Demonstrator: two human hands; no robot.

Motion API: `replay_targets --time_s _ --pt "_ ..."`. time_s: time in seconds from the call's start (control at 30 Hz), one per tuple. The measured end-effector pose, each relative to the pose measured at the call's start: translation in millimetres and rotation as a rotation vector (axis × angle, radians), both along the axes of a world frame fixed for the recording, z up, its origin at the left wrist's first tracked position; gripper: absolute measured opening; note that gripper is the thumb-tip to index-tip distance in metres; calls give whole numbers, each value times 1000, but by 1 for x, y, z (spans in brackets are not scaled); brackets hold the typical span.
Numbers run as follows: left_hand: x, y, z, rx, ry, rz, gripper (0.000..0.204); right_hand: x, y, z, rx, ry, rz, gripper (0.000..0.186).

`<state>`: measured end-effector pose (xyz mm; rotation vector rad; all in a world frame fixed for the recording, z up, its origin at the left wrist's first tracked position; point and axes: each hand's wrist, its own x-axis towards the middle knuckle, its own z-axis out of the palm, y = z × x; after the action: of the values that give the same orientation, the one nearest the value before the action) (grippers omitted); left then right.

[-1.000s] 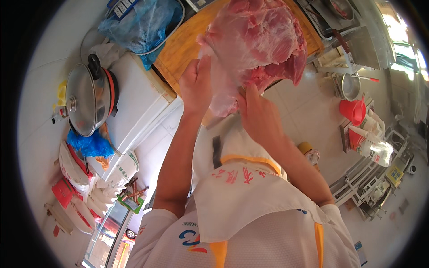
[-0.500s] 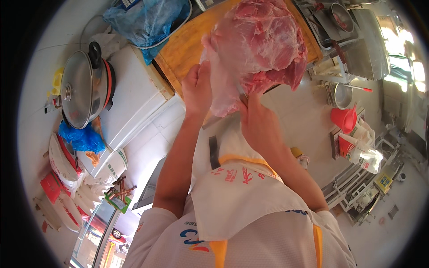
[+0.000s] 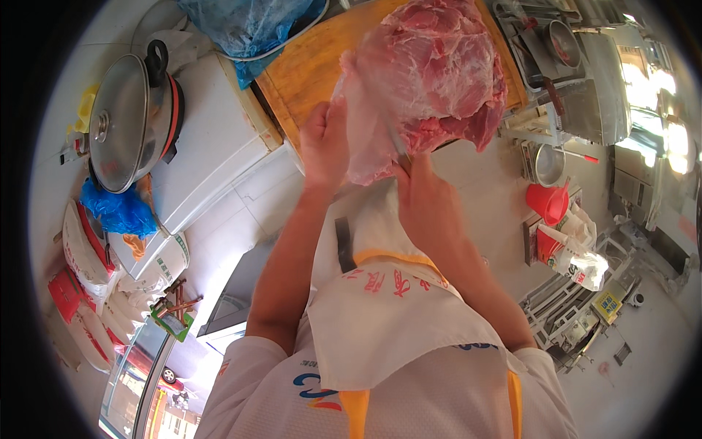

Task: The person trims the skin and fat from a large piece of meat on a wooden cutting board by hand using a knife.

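A large piece of raw red meat (image 3: pixel 446 66) lies on the wooden cutting board (image 3: pixel 292 80), its near right side reaching past the board's front edge. From its left side hangs a pale, thin flap (image 3: pixel 365 143) toward me. My left hand (image 3: pixel 327 146) is closed on the outer edge of that flap and holds it away from the meat. A knife (image 3: pixel 399 145) is in my right hand (image 3: pixel 430 201), which is wrapped round the handle. The blade points away from me, between flap and meat. It looks blurred, and its tip cannot be made out.
Left on a white counter (image 3: pixel 208 132) stands a pan with a glass lid (image 3: pixel 121 128), with a blue plastic bag (image 3: pixel 121 208) nearby. Another blue bag (image 3: pixel 252 29) lies beyond the board. At right are a brown-handled tool (image 3: pixel 554 95), a metal bowl (image 3: pixel 547 164) and a red plastic container (image 3: pixel 548 201).
The whole view has shifted slightly, with the side objects sliding left. Both hands keep their grips. The flap's lower end sits a little higher, and the knife stays at the join between flap and meat.
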<state>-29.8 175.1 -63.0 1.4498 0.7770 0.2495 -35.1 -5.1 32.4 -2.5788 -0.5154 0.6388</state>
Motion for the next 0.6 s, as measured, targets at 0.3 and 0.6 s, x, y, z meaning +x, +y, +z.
replay_targets --time_s 0.3,0.6 --pt "-1 11 -4 -94 -11 39 43 -21 -17 -23 -163 103 -7 23" --pt "-16 12 -2 -127 -42 22 44 5 24 -21 -12 20 -26 24"
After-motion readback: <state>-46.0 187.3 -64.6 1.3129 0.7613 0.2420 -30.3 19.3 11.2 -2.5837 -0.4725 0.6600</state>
